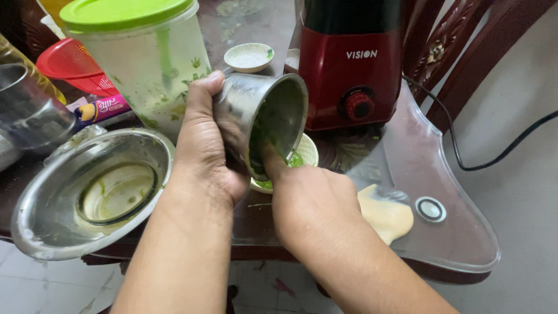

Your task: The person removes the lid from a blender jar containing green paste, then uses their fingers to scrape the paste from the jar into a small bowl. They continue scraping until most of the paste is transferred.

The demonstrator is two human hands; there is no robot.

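Both forearms reach in; the left hand (203,151) grips the tilted steel jar (264,119) over a small bowl (305,152), just before the red blender base (349,70). Right hand (311,200) fingers dig inside, hidden. Better to keep the mouth low over the bowl. Left of the blender lies a pink-and-yellow packet (100,110).

Soft, even daylight, seemingly from the upper left; shadows are faint. Mild glare sits on the glass tabletop (447,232) and the steel bowl (52,197). Focus is sharp centrally, with slight wide-angle stretching at the edges
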